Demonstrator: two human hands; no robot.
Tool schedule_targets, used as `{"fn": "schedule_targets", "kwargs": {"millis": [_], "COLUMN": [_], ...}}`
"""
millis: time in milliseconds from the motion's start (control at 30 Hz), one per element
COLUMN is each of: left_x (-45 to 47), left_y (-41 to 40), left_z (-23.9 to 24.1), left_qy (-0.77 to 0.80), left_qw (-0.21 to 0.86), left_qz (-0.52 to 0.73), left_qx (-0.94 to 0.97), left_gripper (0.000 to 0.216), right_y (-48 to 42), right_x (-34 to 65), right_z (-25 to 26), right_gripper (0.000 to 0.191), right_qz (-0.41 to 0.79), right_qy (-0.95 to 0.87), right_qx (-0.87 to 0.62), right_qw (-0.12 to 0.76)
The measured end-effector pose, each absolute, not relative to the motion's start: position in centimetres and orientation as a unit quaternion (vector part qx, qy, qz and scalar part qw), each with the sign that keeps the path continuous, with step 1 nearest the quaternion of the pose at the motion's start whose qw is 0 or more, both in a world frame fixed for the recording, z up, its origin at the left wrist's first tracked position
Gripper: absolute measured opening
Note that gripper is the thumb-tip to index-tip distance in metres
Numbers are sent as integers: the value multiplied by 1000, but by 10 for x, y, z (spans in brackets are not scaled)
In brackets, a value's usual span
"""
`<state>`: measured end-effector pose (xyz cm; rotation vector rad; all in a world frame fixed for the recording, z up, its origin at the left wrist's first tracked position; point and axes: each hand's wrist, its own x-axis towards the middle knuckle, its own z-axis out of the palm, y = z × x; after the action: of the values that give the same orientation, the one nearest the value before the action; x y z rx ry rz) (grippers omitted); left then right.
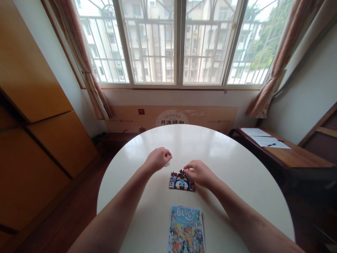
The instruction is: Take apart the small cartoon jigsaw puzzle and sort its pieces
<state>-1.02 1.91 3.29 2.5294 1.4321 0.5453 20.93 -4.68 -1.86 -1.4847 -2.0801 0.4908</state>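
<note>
A partly assembled jigsaw puzzle (pixel 181 184) lies on the white round table (pixel 221 154), showing a blue cartoon dog's face and an uneven upper edge. My right hand (pixel 198 173) is at its upper right corner, with thumb and fingers closed on a small dark jigsaw piece at that edge. Farther up and to the left, my left hand (pixel 158 159) hovers with its fingers curled together; whatever lies between the fingertips is too small to make out. Just beneath it are a few loose jigsaw pieces (pixel 167 164), partly covered by the hand.
A colourful Bluey picture sheet (pixel 186 228) lies on the near side of the table, below the puzzle. To the right stands a wooden bench (pixel 302 154) bearing papers (pixel 268 142) and a dark pen. Wooden cabinets (pixel 34 140) are at the left, and a barred window is ahead.
</note>
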Motion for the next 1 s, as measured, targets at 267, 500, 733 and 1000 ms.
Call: {"fn": "schedule_targets", "kwargs": {"millis": [267,500,733,1000], "left_x": [19,19,18,18], "left_y": [-1,-2,3,8], "left_z": [14,17,16,12], "left_qy": [373,379,368,371], "left_qw": [118,115,150,215], "left_qz": [136,113,120,141], "left_qx": [910,911,910,892], "left_gripper": [16,16,14,14], "right_y": [-47,-46,-48,-45], "right_x": [209,207,207,207], "right_z": [-18,-18,-18,-19], "right_gripper": [21,20,19,14], "right_qz": [166,166,146,169], "right_qy": [-775,-775,-778,-780], "right_qx": [-552,-553,-560,-536], "right_qw": [258,257,247,274]}}
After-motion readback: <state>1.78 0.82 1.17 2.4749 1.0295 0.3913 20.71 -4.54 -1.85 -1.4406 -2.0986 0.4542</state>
